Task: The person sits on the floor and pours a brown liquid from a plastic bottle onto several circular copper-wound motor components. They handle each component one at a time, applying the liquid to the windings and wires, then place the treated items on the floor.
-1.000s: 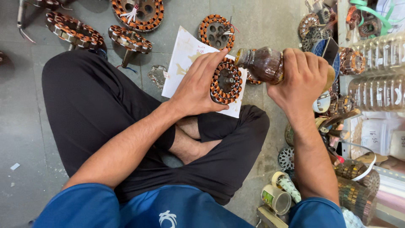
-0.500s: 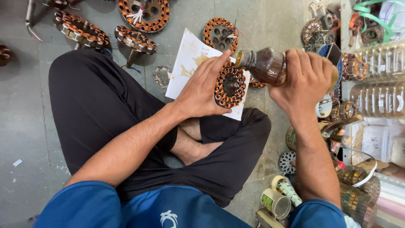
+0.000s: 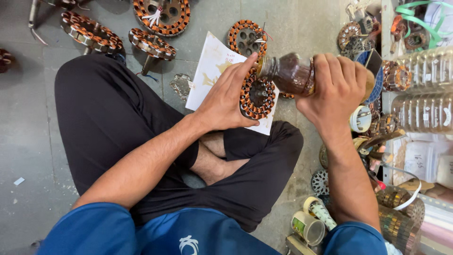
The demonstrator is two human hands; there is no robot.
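Observation:
My left hand [image 3: 226, 97] grips a round copper-wound stator [image 3: 258, 96], holding it above a white sheet of paper [image 3: 208, 73] on the floor. A brown bottle of dark liquid [image 3: 290, 73] lies tipped on its side in my right hand [image 3: 337, 87], its mouth pointing left at the stator's top edge. The index finger of my left hand reaches up next to the bottle's mouth. I sit cross-legged in black trousers, with the stator over my right knee.
Several more wound stators [image 3: 160, 14] lie on the grey floor ahead, one [image 3: 246, 37] just beyond the paper. At right stand clear plastic bottles [image 3: 422, 101], rolls of tape [image 3: 314, 219], metal parts and a shelf edge.
Both hands, the stator and the bottle keep the same pose. The view has shifted slightly; the bottle stays tipped at the stator.

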